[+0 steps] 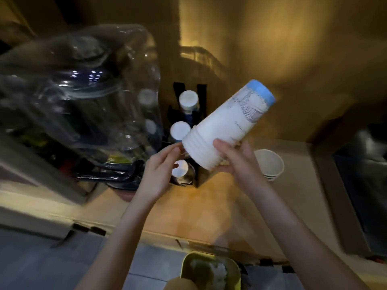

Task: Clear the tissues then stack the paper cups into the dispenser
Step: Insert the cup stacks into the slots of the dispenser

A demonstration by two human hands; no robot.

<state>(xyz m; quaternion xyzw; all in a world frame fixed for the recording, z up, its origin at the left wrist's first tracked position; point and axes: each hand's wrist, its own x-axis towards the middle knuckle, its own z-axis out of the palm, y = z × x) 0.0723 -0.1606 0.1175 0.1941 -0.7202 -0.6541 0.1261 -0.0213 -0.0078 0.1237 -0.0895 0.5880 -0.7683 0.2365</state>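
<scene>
A nested stack of white paper cups (226, 124) with a blue base band is tilted, bottom pointing up and right. My right hand (234, 162) grips it near the rims from the right and below. My left hand (161, 170) is at the stack's lower left edge, its fingertips touching the rims. Just behind the stack stands the black cup dispenser (188, 114), with white cup bottoms showing in its slots. A short stack of upright paper cups (270, 164) sits on the counter to the right. White tissues lie in a yellow bin (188, 266) below the counter edge.
A large clear water bottle (83, 91) on a dispenser fills the left side, close to the cup dispenser. The tan counter (188, 208) runs across the middle. A dark sink or recess (364, 185) lies at the far right. The wall is directly behind.
</scene>
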